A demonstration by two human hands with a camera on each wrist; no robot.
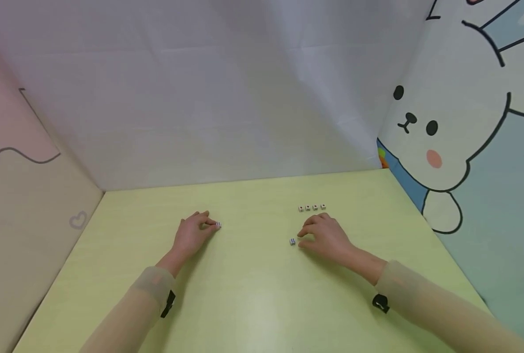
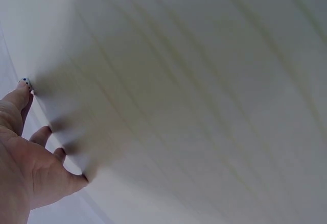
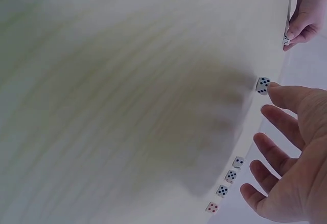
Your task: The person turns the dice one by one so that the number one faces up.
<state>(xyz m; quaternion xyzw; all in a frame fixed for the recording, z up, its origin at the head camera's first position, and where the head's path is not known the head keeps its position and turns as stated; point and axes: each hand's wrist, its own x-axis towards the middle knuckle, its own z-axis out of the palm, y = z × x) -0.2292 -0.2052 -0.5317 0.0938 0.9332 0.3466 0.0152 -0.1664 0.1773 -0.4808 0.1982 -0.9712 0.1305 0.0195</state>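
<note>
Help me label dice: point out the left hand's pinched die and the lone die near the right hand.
Pinched die (image 2: 27,82), left wrist view, dotted face.
Lone die (image 3: 263,85), right wrist view, dotted face.

The left hand (image 1: 193,234) hides some of the little die (image 1: 218,225) in its fingers. From the head camera, the dots on that one, on the lone die (image 1: 292,241) and on top of the row of four dice (image 1: 313,208) are too tiny to count. The bottom edge chops off both sleeves (image 1: 438,304) and the near side of the tabletop (image 1: 253,294). The big cartoon animal (image 1: 447,98) runs off the right side. I can't tell what the small black things (image 1: 168,304) by the sleeves are. In the left wrist view, the tabletop's lines look smeary. In the right wrist view, both hands get cut off at the right.
</note>
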